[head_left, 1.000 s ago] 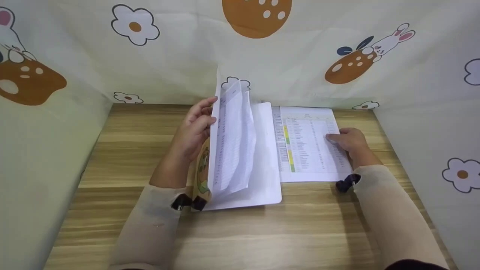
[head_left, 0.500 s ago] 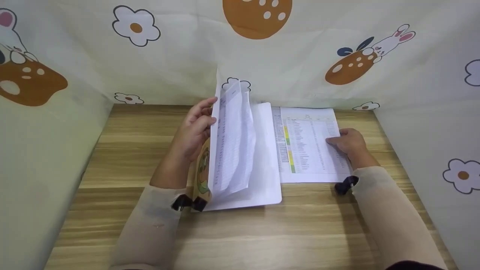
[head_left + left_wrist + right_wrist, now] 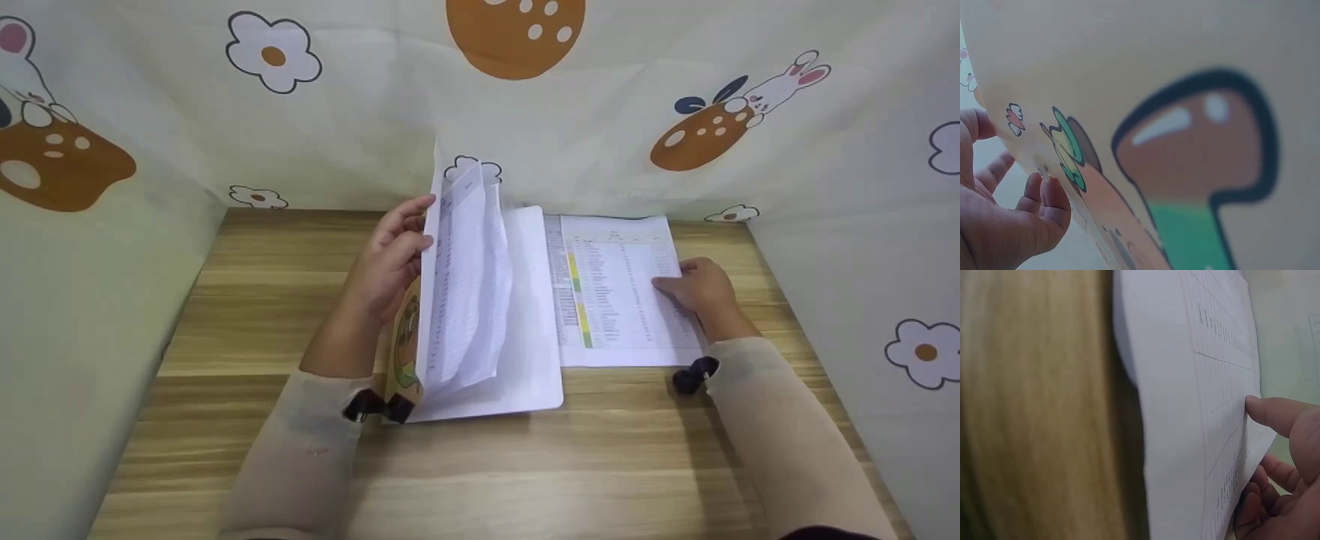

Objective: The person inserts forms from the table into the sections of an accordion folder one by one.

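Note:
A folder with a cartoon-printed cover (image 3: 1027, 50) lies on the table, its white inner side (image 3: 529, 322) flat and its left cover raised upright. My left hand (image 3: 386, 262) pinches the raised cover's edge between thumb and fingers. Loose printed sheets (image 3: 472, 277) stand inside against that cover, bowed slightly. At the right, my right hand (image 3: 701, 289) pinches the right edge of a printed sheet (image 3: 626, 292) with yellow and green marked cells. Its thumb (image 3: 1275, 413) lies on top and the fingers curl underneath. The sheet's left part passes beneath the folder.
The wood-grain table (image 3: 480, 480) is bordered by pale cloth walls (image 3: 360, 120) printed with rabbits and flowers, close behind the papers. Dark clip-like devices sit on both sleeved wrists, the left device (image 3: 375, 405) overlapping the folder's lower corner.
Almost nothing differs. The right hand and its sheet have shifted very slightly toward the near side; the left hand keeps its grip on the raised cover.

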Demonstrator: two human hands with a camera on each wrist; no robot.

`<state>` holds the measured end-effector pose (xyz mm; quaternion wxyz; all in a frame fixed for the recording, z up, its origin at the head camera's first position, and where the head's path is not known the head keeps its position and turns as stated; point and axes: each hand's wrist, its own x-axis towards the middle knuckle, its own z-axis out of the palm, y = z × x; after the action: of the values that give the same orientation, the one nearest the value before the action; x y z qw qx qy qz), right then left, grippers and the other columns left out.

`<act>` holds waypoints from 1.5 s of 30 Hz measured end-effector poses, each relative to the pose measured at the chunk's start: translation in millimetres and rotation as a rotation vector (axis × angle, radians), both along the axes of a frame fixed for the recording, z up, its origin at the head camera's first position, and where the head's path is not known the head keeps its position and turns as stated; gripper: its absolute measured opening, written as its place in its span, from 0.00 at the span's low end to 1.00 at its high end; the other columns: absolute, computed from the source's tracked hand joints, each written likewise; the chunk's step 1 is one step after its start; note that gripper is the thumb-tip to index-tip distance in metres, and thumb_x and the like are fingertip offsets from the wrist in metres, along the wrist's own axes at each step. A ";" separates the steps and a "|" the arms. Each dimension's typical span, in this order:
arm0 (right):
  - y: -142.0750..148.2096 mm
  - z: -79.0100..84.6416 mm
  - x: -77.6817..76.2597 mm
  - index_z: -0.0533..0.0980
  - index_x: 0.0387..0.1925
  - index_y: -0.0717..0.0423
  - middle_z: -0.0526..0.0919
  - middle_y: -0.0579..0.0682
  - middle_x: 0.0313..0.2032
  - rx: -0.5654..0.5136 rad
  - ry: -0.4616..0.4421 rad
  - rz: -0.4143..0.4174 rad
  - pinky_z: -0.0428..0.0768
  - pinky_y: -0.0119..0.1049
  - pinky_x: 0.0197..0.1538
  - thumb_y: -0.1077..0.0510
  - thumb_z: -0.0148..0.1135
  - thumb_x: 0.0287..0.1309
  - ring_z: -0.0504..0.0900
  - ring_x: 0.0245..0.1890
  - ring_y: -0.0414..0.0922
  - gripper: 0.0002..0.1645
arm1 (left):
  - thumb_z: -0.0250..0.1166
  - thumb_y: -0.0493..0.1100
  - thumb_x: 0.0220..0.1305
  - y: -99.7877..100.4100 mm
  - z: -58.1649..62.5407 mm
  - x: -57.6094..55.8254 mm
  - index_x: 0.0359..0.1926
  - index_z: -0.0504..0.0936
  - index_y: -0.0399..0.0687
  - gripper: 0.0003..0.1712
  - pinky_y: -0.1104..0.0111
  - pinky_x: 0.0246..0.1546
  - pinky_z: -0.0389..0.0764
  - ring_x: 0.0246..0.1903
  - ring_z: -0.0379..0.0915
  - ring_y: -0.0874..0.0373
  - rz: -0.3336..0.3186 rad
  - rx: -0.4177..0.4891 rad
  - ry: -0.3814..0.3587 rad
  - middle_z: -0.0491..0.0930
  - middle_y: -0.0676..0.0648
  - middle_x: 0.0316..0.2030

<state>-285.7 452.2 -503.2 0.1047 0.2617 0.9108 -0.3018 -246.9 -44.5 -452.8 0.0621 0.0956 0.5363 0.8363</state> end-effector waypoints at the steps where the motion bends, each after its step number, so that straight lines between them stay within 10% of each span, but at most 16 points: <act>1: 0.3 0.0 0.0 0.65 0.76 0.64 0.74 0.65 0.71 0.002 -0.001 -0.003 0.79 0.46 0.58 0.45 0.74 0.63 0.77 0.60 0.57 0.49 | 0.53 0.32 0.70 0.0 0.1 0.0 0.78 0.66 0.39 0.35 0.68 0.46 0.79 0.52 0.73 0.51 0.000 0.001 -0.001 0.69 0.36 0.59; 22: 25.0 2.2 4.6 0.68 0.77 0.60 0.75 0.63 0.71 -0.098 0.049 -0.053 0.80 0.38 0.52 0.51 0.54 0.77 0.78 0.60 0.54 0.34 | 0.52 0.32 0.69 -0.5 -1.3 -1.4 0.77 0.68 0.41 0.34 0.66 0.49 0.79 0.56 0.72 0.47 -0.007 0.016 0.010 0.70 0.38 0.60; 31: 35.3 16.6 19.1 0.69 0.77 0.60 0.79 0.59 0.64 -0.175 0.088 -0.021 0.83 0.29 0.42 0.48 0.53 0.79 0.82 0.43 0.38 0.34 | 0.52 0.32 0.70 0.0 -1.0 -1.8 0.78 0.64 0.38 0.36 0.66 0.49 0.79 0.55 0.72 0.48 -0.004 0.007 0.007 0.72 0.44 0.56; 39: 41.7 23.2 28.3 0.66 0.76 0.64 0.82 0.34 0.39 -0.412 0.095 -0.007 0.85 0.29 0.45 0.49 0.54 0.80 0.84 0.38 0.31 0.34 | 0.53 0.32 0.70 0.1 -0.7 -0.6 0.77 0.67 0.39 0.34 0.66 0.49 0.79 0.56 0.72 0.46 0.005 0.024 0.001 0.71 0.36 0.60; 45: 45.4 29.6 34.8 0.72 0.65 0.51 0.86 0.34 0.38 -0.586 0.071 -0.005 0.85 0.31 0.45 0.50 0.51 0.82 0.86 0.40 0.34 0.18 | 0.52 0.32 0.70 0.1 -1.0 -1.4 0.78 0.66 0.39 0.35 0.67 0.49 0.80 0.55 0.72 0.47 0.002 0.027 0.007 0.71 0.37 0.59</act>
<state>-250.9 497.6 -473.6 0.1430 0.2120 0.7872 -0.5612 -248.3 -44.3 -453.8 0.0581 0.0987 0.5251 0.8433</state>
